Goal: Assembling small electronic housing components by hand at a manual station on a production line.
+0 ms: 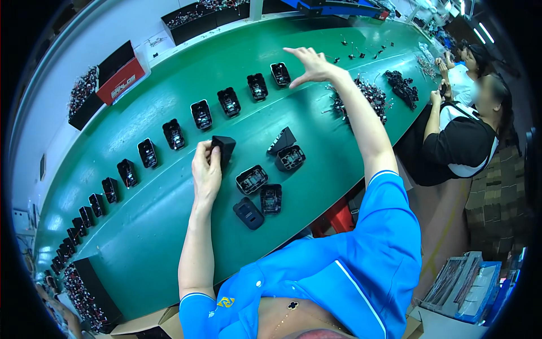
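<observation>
My left hand point(206, 172) is closed on a black plastic housing point(224, 148), held tilted over the green table. Farther off and to the right, my right hand point(314, 66) is open, thumb and fingers spread, holding nothing. It is just right of an open black housing point(280, 74), the rightmost in a long curved row; whether it touches that one I cannot tell. Between my arms lie several loose housings, among them an open one point(252, 179), another open one point(271, 199), a closed-looking one point(248, 213), and one point(291, 158) against a tilted black piece point(282, 141).
A heap of small wired parts point(364, 100) lies beyond my right forearm, with a black pile point(402, 89) beside it. Black bins of parts point(84, 97) and a red box point(120, 81) line the far edge. Two people point(460, 135) sit at the right side of the green table point(141, 226).
</observation>
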Tool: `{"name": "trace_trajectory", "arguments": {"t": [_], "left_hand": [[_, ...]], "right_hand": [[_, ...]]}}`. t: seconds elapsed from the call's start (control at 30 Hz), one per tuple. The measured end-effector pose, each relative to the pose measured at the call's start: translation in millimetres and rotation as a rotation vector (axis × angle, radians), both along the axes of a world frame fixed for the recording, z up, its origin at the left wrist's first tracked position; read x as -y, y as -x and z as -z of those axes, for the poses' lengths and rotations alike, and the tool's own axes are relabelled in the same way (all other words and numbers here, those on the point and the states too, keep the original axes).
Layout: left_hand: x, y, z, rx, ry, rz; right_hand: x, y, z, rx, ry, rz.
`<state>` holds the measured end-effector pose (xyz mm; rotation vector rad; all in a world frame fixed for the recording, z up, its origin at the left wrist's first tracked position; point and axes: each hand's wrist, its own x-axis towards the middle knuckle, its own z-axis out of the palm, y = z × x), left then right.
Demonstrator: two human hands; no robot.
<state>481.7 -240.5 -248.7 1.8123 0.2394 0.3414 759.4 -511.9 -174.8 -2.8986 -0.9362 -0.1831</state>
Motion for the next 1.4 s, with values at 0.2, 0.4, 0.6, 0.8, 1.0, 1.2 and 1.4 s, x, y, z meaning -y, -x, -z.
{"name": "trace_trajectory", "arguments": {"t": [0.2,0.4,0.6,0.8,1.0,1.2,1.4], "left_hand": [[-3.1,26.1,11.1,0.117,0.130,0.022],[1.9,46.4,8.8,0.180,0.350,-0.099],[-5.4,49.9,5.0,0.255,0.591,-0.069],[-8.5,49.0,12.7,0.241,0.636,-0.079],[-0.6,45.7,-6.6,0.202,0.972,-0.087],[-5.0,59.8,2.1,0.207,1.430,0.077],[11.0,55.5,-26.3,0.302,1.594,0.180]], "right_hand": [[-20.3,-18.4,34.8,-0.161,-0.013,-0.128],[-5.6,-32.6,28.2,-0.189,-0.026,-0.127],[47.4,-45.2,-8.6,-0.109,-0.213,0.167],[50.5,-42.4,3.9,-0.075,0.175,0.555],[50.4,-31.6,2.4,-0.075,-0.083,0.644],[-50.4,93.3,-31.2,-0.304,-1.141,-0.227],[-114.3,199.6,-29.5,-0.250,-0.854,-0.732]]}}
